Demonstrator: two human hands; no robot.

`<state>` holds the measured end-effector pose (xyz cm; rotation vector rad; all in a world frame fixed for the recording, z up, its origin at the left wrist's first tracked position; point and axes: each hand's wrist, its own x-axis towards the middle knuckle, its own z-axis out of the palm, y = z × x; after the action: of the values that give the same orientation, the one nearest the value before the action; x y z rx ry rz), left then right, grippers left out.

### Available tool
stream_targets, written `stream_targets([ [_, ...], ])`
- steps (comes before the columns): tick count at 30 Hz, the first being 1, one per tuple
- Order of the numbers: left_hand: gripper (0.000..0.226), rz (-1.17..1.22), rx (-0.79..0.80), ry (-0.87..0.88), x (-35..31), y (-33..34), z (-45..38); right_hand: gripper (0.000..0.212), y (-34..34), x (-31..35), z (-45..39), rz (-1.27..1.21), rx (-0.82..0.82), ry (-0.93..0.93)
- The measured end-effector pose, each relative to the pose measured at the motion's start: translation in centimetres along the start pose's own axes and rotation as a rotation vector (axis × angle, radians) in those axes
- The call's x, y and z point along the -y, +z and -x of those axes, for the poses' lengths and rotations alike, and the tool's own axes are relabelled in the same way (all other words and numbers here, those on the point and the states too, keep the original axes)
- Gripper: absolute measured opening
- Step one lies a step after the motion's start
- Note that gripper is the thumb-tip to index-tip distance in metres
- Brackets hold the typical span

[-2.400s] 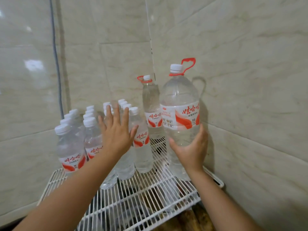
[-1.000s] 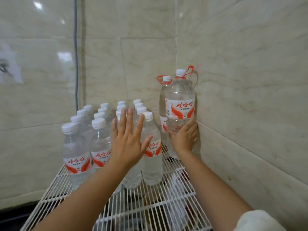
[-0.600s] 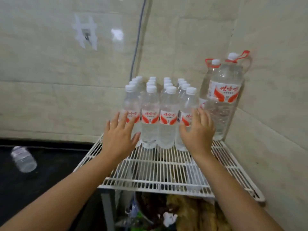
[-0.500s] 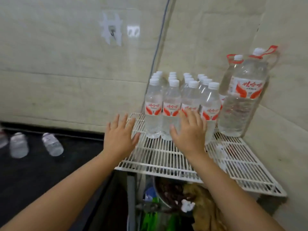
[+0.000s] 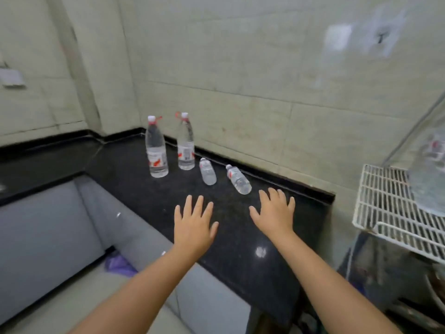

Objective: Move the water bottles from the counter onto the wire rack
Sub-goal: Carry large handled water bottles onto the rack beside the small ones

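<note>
On the black bench (image 5: 144, 189), the nearest small bottle (image 5: 238, 179) lies on its side just beyond the right hand (image 5: 273, 213) — cap toward the wall, base toward that hand. Both hands hover with fingers (image 5: 277, 196) spread, holding nothing; the left hand (image 5: 193, 225) is farther off — the wire rack (image 5: 385, 201) sits to the right.

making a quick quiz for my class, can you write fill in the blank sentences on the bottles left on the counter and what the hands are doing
1. The black counter has ____ water bottles on it.
2. The two tall bottles stand upright; the two small bottles lie on their ____.
3. The left hand and right hand hold ____.
4. The wire rack is to the counter's ____.

Missing words: four; sides; nothing; right
</note>
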<state>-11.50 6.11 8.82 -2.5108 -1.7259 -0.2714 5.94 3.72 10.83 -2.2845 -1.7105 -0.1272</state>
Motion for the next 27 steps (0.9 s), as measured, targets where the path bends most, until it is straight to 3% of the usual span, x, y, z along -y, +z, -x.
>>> stream_targets([
  [10, 0.056, -0.016, 0.100, -0.236, 15.3, 4.2, -5.0, 0.057, 9.6, 12.5, -9.4, -0.086, 0.134, -0.074],
  [16, 0.057, -0.085, 0.079, -0.241, 22.2, 4.8, -16.2, 0.059, 13.5, 18.4, -19.8, -0.161, 0.118, -0.120],
  [22, 0.057, -0.006, 0.043, -0.300, 28.2, 5.6, -27.2, 0.058, 17.1, 23.0, -29.3, -0.146, 0.167, -0.139],
  [27, 0.059, 0.063, -0.071, -0.219, 32.5, 5.5, -34.7, 0.061, 20.8, 25.8, -33.9, -0.129, 0.214, -0.123],
])
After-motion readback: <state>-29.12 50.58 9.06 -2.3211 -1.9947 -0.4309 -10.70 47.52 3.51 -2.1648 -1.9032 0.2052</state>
